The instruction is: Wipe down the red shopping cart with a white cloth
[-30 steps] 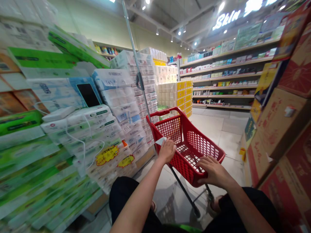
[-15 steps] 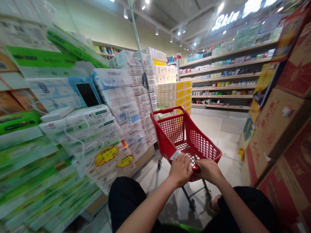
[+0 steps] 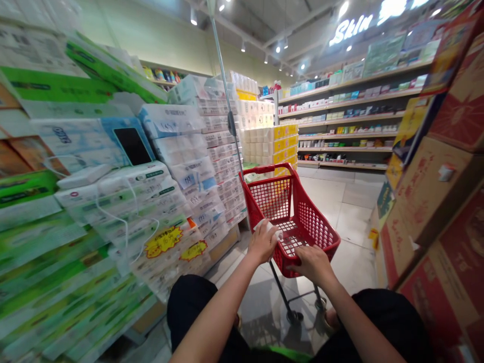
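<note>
A red plastic shopping cart (image 3: pixel 315 222) with lattice sides stands in front of my knees. My left hand (image 3: pixel 262 243) presses a white wipe (image 3: pixel 273 230) against the cart's left rim; whether it is cloth or paper I cannot tell. On the near rim, my right hand (image 3: pixel 313 263) is curled over the edge, gripping the cart. The basket shows only its bare grid floor. A thin metal pole (image 3: pixel 222 65) rises from the far-left corner beside the red handle.
Stacked tissue packs (image 3: pixel 189 166) line the left side, with a phone (image 3: pixel 132 146) and a white cable (image 3: pixel 126 224) on them. Cardboard boxes (image 3: pixel 431 186) are piled at the right. Stocked shelves (image 3: pixel 344 121) stand at the back, beyond the tiled floor (image 3: pixel 355 222).
My left hand has moved left and away from me along the rim with the wipe. My right hand has shifted slightly left. The cart has turned a little.
</note>
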The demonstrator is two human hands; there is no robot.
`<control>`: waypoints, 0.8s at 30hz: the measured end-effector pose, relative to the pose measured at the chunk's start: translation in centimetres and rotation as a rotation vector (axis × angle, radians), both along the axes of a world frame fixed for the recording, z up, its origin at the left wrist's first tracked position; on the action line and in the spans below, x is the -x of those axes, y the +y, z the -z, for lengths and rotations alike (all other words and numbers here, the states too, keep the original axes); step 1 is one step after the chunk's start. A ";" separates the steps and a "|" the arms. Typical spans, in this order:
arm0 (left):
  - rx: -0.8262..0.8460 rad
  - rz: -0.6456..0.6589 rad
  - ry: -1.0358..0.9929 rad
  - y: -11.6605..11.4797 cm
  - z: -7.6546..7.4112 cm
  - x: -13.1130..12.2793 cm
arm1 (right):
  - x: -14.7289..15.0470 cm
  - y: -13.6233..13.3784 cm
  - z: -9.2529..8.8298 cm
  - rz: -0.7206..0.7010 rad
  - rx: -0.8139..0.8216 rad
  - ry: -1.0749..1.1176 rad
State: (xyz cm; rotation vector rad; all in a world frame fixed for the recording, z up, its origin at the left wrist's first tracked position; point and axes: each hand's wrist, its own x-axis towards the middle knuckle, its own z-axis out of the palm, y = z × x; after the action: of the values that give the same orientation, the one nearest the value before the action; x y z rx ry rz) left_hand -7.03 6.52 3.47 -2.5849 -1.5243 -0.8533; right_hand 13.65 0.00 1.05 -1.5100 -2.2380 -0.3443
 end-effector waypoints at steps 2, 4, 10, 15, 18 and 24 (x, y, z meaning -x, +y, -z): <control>0.007 0.021 -0.009 -0.9 0.2 -0.7 | 0.2 -0.1 0.0 0.016 0.002 0.002; 0.013 0.039 -0.008 -2.5 0.5 -1.5 | 0.4 -0.3 -0.1 0.029 0.010 0.009; 0.066 0.078 0.064 -7.9 1.2 -3.7 | 0.7 -0.4 0.0 0.036 0.023 0.053; 0.043 0.123 0.124 -7.8 1.2 -3.4 | 0.4 -0.3 0.3 0.011 0.028 0.059; -0.027 0.177 0.180 -5.5 0.7 -2.1 | 0.4 -0.2 0.3 0.004 0.021 0.055; -0.054 0.061 0.121 -1.7 -0.1 -0.5 | 0.4 0.0 0.2 0.015 0.017 0.040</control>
State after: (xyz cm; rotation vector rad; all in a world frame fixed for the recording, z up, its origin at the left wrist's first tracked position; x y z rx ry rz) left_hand -6.51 4.83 3.54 -2.6040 -1.3783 -0.7174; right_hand 13.29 0.03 0.83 -1.5291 -2.2052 -0.2978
